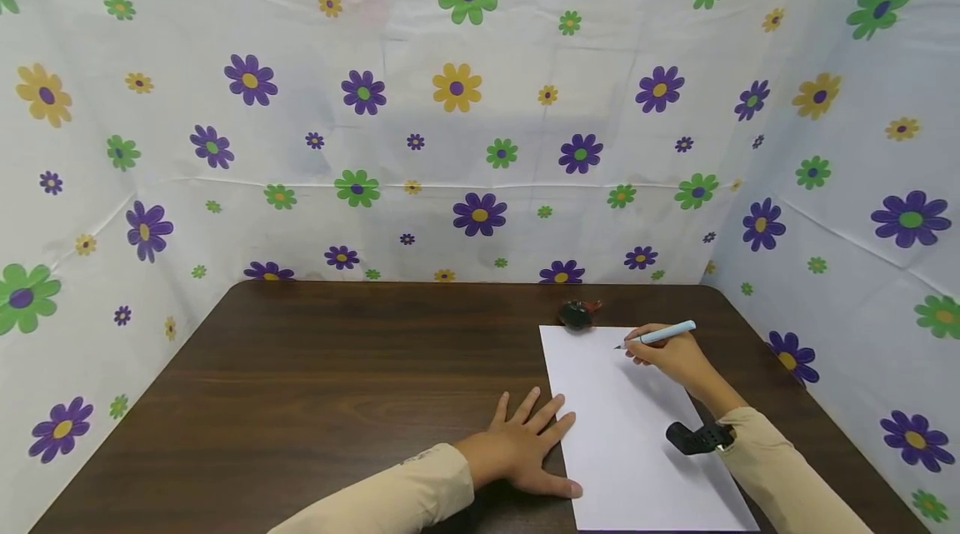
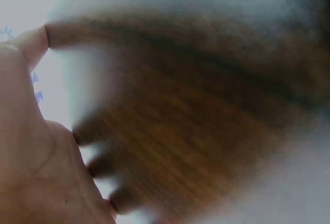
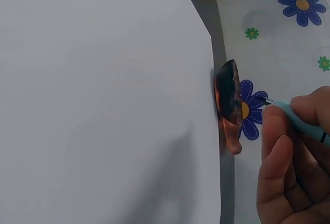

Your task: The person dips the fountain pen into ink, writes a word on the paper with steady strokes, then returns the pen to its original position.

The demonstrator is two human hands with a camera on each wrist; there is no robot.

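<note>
My right hand pinches a light-blue fountain pen between thumb and fingers. Its pointed nib hovers over the upper part of a white sheet of paper, which shows no marks. In the right wrist view the pen crosses the fingers of the right hand, nib clear of the sheet. My left hand rests with fingers spread at the paper's left edge, its thumb and some fingertips on the sheet. The left wrist view shows that hand's palm; its surroundings are blurred.
At the paper's top edge sits a small glossy dark object with a reddish-brown end; its kind is unclear. The dark wooden table extends leftward. Flower-patterned cloth hangs behind and on both sides. A black wrist device hangs over the paper.
</note>
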